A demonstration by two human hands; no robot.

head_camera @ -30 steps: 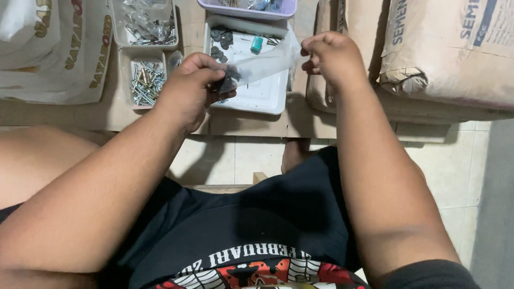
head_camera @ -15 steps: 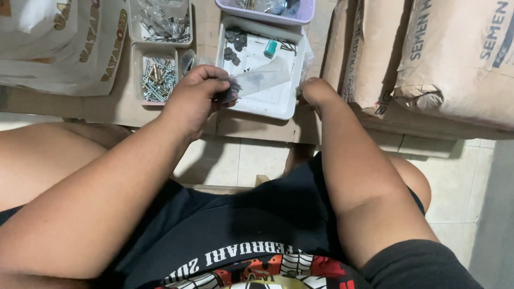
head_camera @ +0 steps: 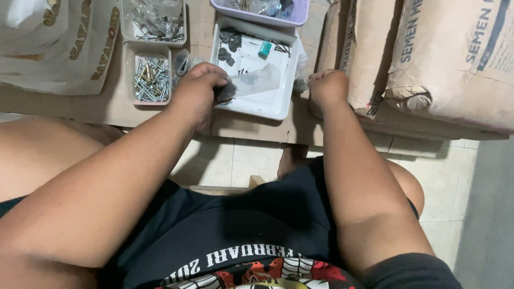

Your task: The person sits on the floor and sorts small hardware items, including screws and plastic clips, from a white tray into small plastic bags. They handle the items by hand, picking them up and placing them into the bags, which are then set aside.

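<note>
Your left hand (head_camera: pixel 195 91) pinches the dark end of a clear plastic bag (head_camera: pixel 256 83), whose long axis runs rightward from those fingers over the white tray (head_camera: pixel 278 109). Your right hand (head_camera: pixel 327 86) is fisted, just beyond the tray's right rim; I cannot tell whether it holds anything.

- You have a low brown board platform (head_camera: pixel 112 104) running across the upper part of the frame, above the pale tiled floor (head_camera: pixel 241 160).
- On it, at upper centre, sits a white tray (head_camera: pixel 278 104); a lilac tray (head_camera: pixel 257 18) lies just above that.
- Left of these stand two small clear boxes of screws (head_camera: pixel 151 79), one above the other.
- White printed sacks (head_camera: pixel 59 48) lie at upper left.
- Brown paper sacks (head_camera: pixel 455 59) are stacked at upper right.
</note>
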